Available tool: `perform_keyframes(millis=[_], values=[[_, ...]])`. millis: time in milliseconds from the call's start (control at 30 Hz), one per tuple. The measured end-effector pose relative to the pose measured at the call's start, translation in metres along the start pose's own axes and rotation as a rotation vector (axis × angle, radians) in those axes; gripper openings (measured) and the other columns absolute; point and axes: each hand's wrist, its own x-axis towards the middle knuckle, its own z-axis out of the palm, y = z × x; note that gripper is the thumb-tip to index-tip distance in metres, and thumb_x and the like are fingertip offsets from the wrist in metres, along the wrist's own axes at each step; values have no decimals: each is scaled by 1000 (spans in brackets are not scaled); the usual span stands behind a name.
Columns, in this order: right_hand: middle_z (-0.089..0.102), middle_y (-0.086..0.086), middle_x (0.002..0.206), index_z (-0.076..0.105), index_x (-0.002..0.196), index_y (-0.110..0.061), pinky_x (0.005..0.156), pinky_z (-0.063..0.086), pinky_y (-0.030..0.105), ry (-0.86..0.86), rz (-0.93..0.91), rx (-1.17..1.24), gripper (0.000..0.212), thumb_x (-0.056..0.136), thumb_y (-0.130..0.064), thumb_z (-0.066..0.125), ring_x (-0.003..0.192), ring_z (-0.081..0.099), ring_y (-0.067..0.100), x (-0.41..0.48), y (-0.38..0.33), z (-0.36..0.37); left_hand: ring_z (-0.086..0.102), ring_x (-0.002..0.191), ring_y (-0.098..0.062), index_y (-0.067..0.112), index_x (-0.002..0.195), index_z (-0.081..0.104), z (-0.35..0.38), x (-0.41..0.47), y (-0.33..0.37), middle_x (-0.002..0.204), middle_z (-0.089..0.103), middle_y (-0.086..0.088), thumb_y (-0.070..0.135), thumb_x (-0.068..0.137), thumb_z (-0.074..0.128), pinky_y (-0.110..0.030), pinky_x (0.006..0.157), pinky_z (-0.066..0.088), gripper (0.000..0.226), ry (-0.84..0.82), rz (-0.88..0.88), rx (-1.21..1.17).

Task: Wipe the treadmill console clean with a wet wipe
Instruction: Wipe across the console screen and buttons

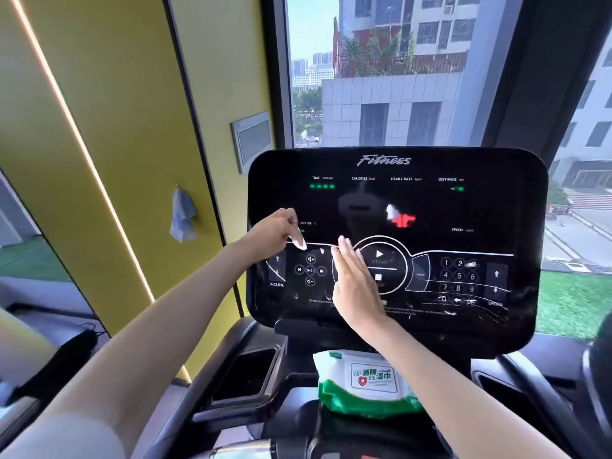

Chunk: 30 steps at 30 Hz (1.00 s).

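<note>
The black treadmill console (463, 207) stands upright in front of me, with lit green digits and white button markings. My left hand (276, 231) hangs bent at the wrist, its fingertips touching the console's left side just above the volume buttons. A small white bit shows at those fingertips; I cannot tell whether it is a wipe. My right hand (354, 286) lies flat against the console left of the START button, fingers together and pointing up, with no wipe visible around it. A green and white pack of wet wipes (364, 379) rests on the ledge below the console.
Wet streaks mark the console's lower right near the number keys (458, 276). An empty cup holder (248, 372) sits at the lower left. A blue cloth (182, 215) hangs on the yellow wall. A large window (381, 67) lies behind the console.
</note>
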Motion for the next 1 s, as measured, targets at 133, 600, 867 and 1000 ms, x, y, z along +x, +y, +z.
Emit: perform_keyframes(millis=[133,600,867,1000], values=[[24,18,151,30,141,3,116,13,35,-7,-13,21,69,75,21,42,142,17,22,-2,-6,-2,48,93,-12,17,82,76,-10,-13,-10,85,46,10,-19,77,45,-27,83,45,48,-21,-153,20],[67,5,92,64,109,-10,74,46,24,-390,603,974,23,87,-11,58,81,59,14,10,-53,2,63,89,-25,3,109,58,-4,-86,16,98,64,-14,-12,86,44,-34,70,56,31,104,-706,-1453],[60,4,65,59,81,-9,51,43,18,-235,753,1106,8,79,-3,64,57,54,14,14,-61,9,63,89,-24,8,105,59,30,-91,33,99,66,-12,5,86,58,-38,86,49,19,146,-754,-1468],[65,-1,86,64,86,-18,76,47,28,-175,430,591,4,82,-18,63,84,59,16,10,-56,18,61,77,-25,12,87,60,27,-75,30,80,64,-5,4,81,60,-36,68,53,10,536,-867,-901]])
